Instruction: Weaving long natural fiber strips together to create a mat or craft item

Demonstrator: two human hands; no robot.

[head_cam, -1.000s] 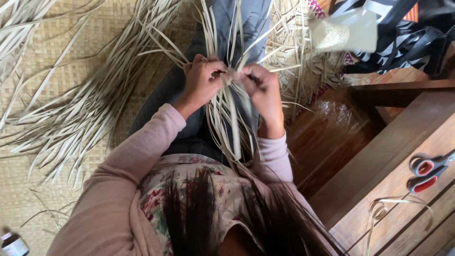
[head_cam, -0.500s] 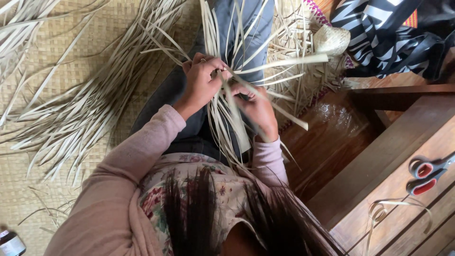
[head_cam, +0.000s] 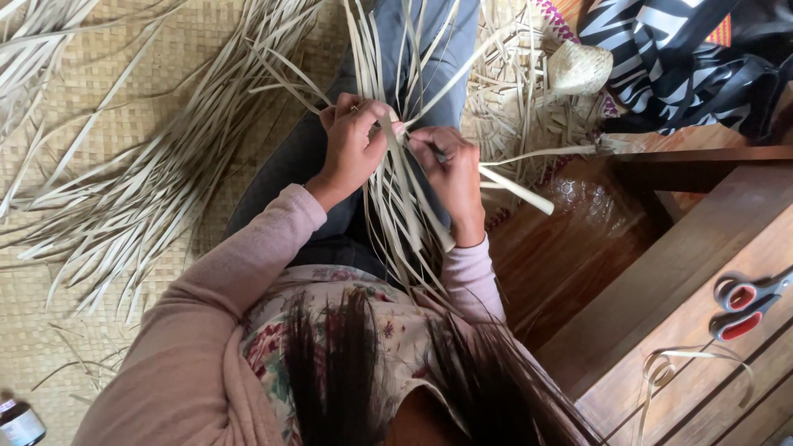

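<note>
Strips of pale dried leaf run between the two hands, and their long axis goes from the person's chest away over the lap, toward the far edge of the woven mat on the floor. The left hand is closed around the bundle from the left side, with the fingers curled over the top of it. The right hand is closed too, and it pinches one or two strips just beside the left hand, so that the two hands almost touch at the point where the strips cross. One wider strip leaves the right hand and points to the right, across the other strips, toward the wooden furniture. Both hands are equally near the crossing point; the loose end of the wider strip is nearer to the right hand.

More loose strips lie in a fan on the mat at the left, well apart from the hands. A small woven piece rests near the far right edge of the mat, beside a black and white cloth. Scissors with red and grey handles lie on the wooden furniture at the right, far from both hands.
</note>
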